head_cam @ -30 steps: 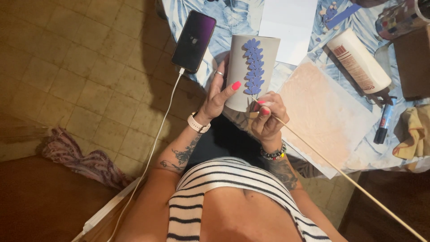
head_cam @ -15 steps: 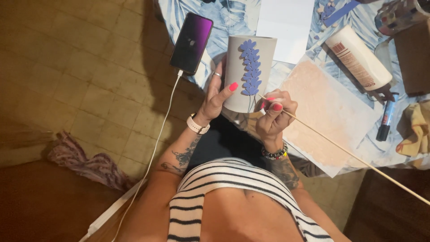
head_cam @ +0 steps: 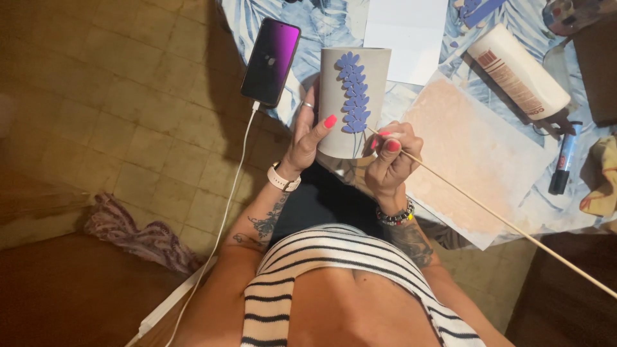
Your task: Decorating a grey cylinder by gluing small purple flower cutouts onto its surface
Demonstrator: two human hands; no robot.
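Observation:
A grey cylindrical cup (head_cam: 337,83) with a raised purple flower sprig (head_cam: 353,93) down its side is held in front of me. My left hand (head_cam: 308,132) grips the cup's left side, thumb laid across its front. My right hand (head_cam: 390,157) pinches a long thin wooden stick (head_cam: 488,209) like a pen. The stick's tip touches the lower end of the purple sprig, and its far end runs off to the lower right.
A phone (head_cam: 270,61) on a white charging cable (head_cam: 222,222) lies at the table's left corner. On the blue patterned cloth are a white sheet (head_cam: 405,29), a pale pink board (head_cam: 472,157), a white bottle (head_cam: 517,77) and a blue marker (head_cam: 564,160). Tiled floor at left.
The cup has shifted slightly right and up in view. My right hand has kept the stick's tip at the sprig's lower end; the grip is unchanged.

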